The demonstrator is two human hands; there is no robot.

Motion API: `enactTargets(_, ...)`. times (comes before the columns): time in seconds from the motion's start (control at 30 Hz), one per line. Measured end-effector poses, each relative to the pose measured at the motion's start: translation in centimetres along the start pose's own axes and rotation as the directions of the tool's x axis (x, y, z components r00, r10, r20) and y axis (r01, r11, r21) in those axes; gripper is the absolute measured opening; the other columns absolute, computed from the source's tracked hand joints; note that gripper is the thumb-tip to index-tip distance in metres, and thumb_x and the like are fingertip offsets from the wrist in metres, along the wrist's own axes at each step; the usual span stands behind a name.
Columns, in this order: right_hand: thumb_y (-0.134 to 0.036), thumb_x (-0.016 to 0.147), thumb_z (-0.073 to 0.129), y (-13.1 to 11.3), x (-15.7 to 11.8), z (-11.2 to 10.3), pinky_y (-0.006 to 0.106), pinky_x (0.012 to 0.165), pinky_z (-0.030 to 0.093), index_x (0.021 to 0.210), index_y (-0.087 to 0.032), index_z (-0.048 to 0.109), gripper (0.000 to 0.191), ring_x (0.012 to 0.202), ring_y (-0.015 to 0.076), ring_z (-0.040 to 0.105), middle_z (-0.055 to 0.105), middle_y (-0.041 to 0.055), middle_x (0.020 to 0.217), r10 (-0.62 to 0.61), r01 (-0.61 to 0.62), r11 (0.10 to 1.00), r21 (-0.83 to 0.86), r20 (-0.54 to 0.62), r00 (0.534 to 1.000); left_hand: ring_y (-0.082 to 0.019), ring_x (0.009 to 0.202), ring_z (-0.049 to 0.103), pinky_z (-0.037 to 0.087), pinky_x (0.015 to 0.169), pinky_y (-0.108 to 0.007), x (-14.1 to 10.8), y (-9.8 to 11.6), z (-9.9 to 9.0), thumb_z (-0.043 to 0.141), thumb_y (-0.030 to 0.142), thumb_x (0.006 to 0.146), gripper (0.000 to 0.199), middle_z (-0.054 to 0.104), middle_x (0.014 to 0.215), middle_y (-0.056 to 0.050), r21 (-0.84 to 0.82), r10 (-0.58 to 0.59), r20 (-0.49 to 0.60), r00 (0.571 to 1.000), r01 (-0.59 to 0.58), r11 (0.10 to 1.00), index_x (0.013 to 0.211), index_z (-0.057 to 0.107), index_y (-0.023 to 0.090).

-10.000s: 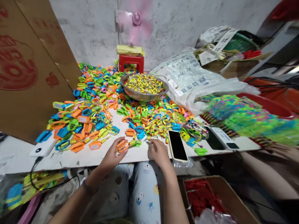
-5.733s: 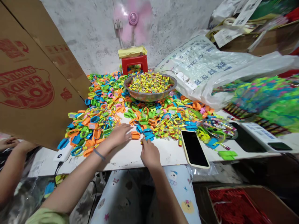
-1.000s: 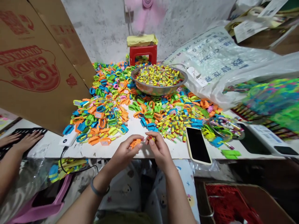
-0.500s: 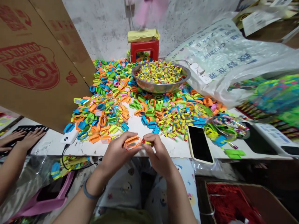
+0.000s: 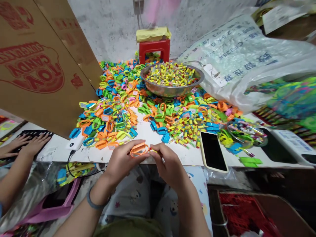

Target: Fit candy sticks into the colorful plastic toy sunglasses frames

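My left hand (image 5: pixel 121 161) grips an orange plastic loop piece (image 5: pixel 139 150) at the front edge of the white table (image 5: pixel 150 135). My right hand (image 5: pixel 168 163) pinches a small yellow tube (image 5: pixel 153 150) against the loop's right end. Both hands hover just over the table edge, above my lap. Behind them lies a wide heap of orange, blue and green loop pieces (image 5: pixel 116 108) and loose yellow tubes (image 5: pixel 187 131). A metal bowl (image 5: pixel 172 89) full of yellow tubes stands farther back.
A phone (image 5: pixel 213 151) lies face up right of my hands. A white power bank (image 5: pixel 75 144) with cable is at left. Cardboard box (image 5: pixel 37 65) leans at left; a plastic sack (image 5: pixel 242 59) at right. Another person's hands (image 5: pixel 27 144) rest on a keyboard far left. A box of red items (image 5: pixel 242 214) sits below.
Over ten seconds my hands picked an orange loop and a yellow tube from the heap and brought them together. In the last second they lowered slightly toward the table edge, still pressing the parts.
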State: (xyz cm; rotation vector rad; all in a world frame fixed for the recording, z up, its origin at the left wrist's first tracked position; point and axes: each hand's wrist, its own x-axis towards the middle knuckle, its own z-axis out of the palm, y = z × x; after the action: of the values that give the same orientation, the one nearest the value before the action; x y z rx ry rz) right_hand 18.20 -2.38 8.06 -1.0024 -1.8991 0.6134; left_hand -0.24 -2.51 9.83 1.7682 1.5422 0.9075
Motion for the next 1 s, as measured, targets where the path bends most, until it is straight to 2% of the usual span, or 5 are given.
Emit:
enactTargets(0.23, -0.025, 0.098, 0.042, -0.1, 0.1, 1.6, 0.039, 0.081, 0.05, 0.112, -0.015, 0.053, 0.02, 0.094, 0.0275, 0.062, 0.066, 0.0148, 0.101, -0.049, 0.058, 0.981, -0.187, 0.052, 0.997, -0.023, 0.103, 0.068, 0.056, 0.088, -0.031, 0.3, -0.5, -0.2, 0.072, 0.05, 0.075, 0.046, 0.072, 0.113, -0.006, -0.111, -0.158, 0.016, 0.987, 0.159, 0.981, 0.11, 0.07, 0.02)
enactTargets(0.47, -0.034, 0.1, 0.04, -0.2, 0.0, 2.6, 0.032, 0.061, 0.037, 0.083, -0.019, 0.056, 0.027, 0.067, 0.023, 0.057, 0.063, 0.0087, 0.072, -0.016, 0.067, 0.927, -0.369, 0.138, 0.99, -0.024, 0.101, 0.067, 0.052, 0.089, -0.031, 0.3, -0.7, -0.9, 0.06, 0.053, 0.083, 0.039, 0.074, 0.106, -0.006, -0.08, -0.146, 0.139, 0.979, 0.158, 0.984, 0.098, 0.074, 0.019)
enactTargets(0.7, -0.033, 0.099, 0.042, 0.4, -0.3, 4.0, 0.03, 0.063, 0.037, 0.086, -0.017, 0.058, 0.026, 0.068, 0.0217, 0.057, 0.063, 0.0077, 0.072, -0.023, 0.08, 0.948, -0.309, 0.182, 0.983, -0.025, 0.098, 0.067, 0.05, 0.086, -0.03, 0.9, -1.5, -2.2, 0.056, 0.056, 0.085, 0.042, 0.074, 0.103, -0.006, 0.03, -0.165, 0.225, 0.96, 0.162, 0.986, 0.096, 0.074, 0.02)
enactTargets(0.83, -0.032, 0.091, 0.059, 1.5, 0.0, 4.5, 0.03, 0.073, 0.042, 0.095, -0.016, 0.06, 0.017, 0.082, 0.0221, 0.06, 0.067, 0.0088, 0.087, 0.142, -0.111, 0.981, -0.162, 0.191, 0.971, -0.025, 0.095, 0.067, 0.049, 0.085, -0.03, 1.2, -1.9, -2.7, 0.065, 0.055, 0.077, 0.042, 0.073, 0.103, -0.005, 0.159, -0.134, 0.266, 0.955, 0.093, 0.983, 0.102, 0.072, 0.022)
enactTargets(1.0, -0.029, 0.088, 0.058, 2.4, -0.2, 3.8, 0.024, 0.062, 0.038, 0.093, -0.021, 0.059, 0.009, 0.069, 0.0146, 0.055, 0.064, -0.0025, 0.078, 0.363, -0.398, 0.915, 0.06, 0.306, 0.88, -0.026, 0.102, 0.066, 0.049, 0.087, -0.03, 0.9, -1.6, -2.8, 0.065, 0.058, 0.077, 0.046, 0.072, 0.113, -0.003, 0.207, -0.105, 0.3, 0.948, 0.042, 0.977, 0.112, 0.069, 0.028)
